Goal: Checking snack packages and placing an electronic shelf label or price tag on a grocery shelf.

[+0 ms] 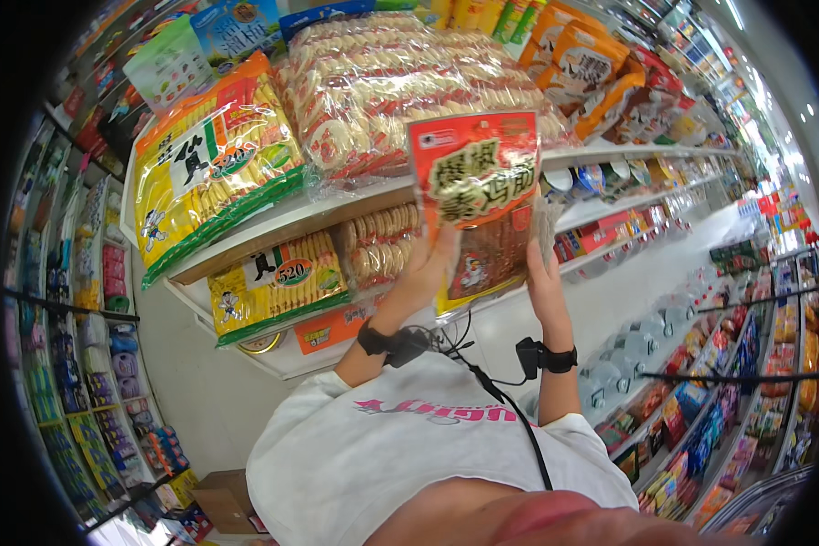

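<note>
A red and orange snack packet [481, 205] with a clear lower window is held upright in front of the shelf. My left hand [433, 263] grips its left side, the fingers partly over the front. On its right side, my right hand [542, 269] holds the edge, with some clear plastic packaging beside the fingers. Behind the packet are stacked clear bags of round crackers [368, 95]. To their left leans a large yellow bag of rice crackers [222, 164]. Both my wrists wear black straps with small devices and cables.
Orange snack bags [580, 61] stand at the upper right of the shelf. A lower shelf holds another yellow cracker bag [280, 283]. Large clear bottles [628, 348] line the floor at right, beside packed shelves. A cardboard box [225, 501] sits at lower left.
</note>
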{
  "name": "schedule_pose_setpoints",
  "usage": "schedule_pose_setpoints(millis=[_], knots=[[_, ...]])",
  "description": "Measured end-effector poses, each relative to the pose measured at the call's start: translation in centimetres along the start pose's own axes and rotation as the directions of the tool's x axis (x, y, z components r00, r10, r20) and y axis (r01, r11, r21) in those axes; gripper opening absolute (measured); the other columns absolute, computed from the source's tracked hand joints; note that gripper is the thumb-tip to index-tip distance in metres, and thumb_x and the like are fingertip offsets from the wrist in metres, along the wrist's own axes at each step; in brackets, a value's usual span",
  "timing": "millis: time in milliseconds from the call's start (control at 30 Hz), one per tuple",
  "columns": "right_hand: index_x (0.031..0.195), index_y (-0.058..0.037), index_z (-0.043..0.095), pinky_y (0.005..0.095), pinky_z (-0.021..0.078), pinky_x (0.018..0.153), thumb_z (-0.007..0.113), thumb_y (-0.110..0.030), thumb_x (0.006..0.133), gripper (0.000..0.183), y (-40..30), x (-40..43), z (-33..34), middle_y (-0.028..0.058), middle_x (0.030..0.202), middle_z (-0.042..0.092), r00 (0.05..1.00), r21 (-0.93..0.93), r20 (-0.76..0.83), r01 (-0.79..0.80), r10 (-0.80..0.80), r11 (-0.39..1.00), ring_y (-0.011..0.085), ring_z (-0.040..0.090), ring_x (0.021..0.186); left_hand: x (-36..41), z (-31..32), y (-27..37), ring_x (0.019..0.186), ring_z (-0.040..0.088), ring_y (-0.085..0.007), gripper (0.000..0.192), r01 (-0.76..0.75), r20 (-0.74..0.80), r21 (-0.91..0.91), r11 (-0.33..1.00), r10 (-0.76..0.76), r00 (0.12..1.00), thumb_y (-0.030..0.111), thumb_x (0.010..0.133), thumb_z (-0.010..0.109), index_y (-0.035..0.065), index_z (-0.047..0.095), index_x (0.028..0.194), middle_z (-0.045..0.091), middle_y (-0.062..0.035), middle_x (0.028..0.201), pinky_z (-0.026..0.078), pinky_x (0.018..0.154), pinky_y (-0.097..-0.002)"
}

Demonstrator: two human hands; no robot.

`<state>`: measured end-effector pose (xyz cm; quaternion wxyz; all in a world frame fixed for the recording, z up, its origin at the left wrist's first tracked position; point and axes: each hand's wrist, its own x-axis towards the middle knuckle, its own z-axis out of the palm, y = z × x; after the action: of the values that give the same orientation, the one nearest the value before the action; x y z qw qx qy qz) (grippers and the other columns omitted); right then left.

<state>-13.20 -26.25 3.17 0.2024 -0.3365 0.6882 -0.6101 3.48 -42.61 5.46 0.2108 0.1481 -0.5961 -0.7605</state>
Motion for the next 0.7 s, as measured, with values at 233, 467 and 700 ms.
schedule_pose_setpoints(millis=[233,467,700], knots=[[0.097,0.0012,0.064,0.0274,0.0420,0.062,0.065,-0.023,0.093,0.025,1.1,4.8,-0.6,-0.0008,0.078,0.060,0.965,-0.181,0.222,0.182,-0.140,0.967,0.0074,0.050,0.071,3.1,0.1,0.7,0.105,0.052,-0.0124,0.048,-0.211,-0.326,0.147,0.966,0.249,0.912,0.034,0.098,0.057,-0.0003,0.048,0.130,0.057,-0.0060,0.114,0.042,0.090,-0.0262],[0.098,0.0053,0.063,0.0270,0.0444,0.066,0.065,-0.020,0.093,0.026,-4.9,14.5,3.1,0.0020,0.077,0.064,0.943,0.207,0.119,0.281,-0.309,0.937,0.0083,0.052,0.072,5.2,1.7,5.0,0.135,0.038,-0.0299,0.061,-0.170,-0.164,0.924,0.342,0.757,0.632,0.010,0.094,0.058,0.0041,0.030,0.147,0.039,-0.0173,0.146,0.032,0.110,-0.0406],[0.135,0.0072,0.033,0.0336,0.0267,0.109,0.042,-0.021,0.099,0.047,0.5,21.0,0.5,0.0223,0.146,0.028,0.918,-0.053,0.026,0.397,-0.396,0.916,0.0287,0.035,0.132,9.2,0.5,2.8,0.140,0.025,-0.0399,0.050,0.159,-0.084,0.984,-0.077,0.588,0.805,0.035,0.097,0.049,0.0125,0.045,0.142,0.034,-0.0170,0.150,0.016,0.116,-0.0499]])
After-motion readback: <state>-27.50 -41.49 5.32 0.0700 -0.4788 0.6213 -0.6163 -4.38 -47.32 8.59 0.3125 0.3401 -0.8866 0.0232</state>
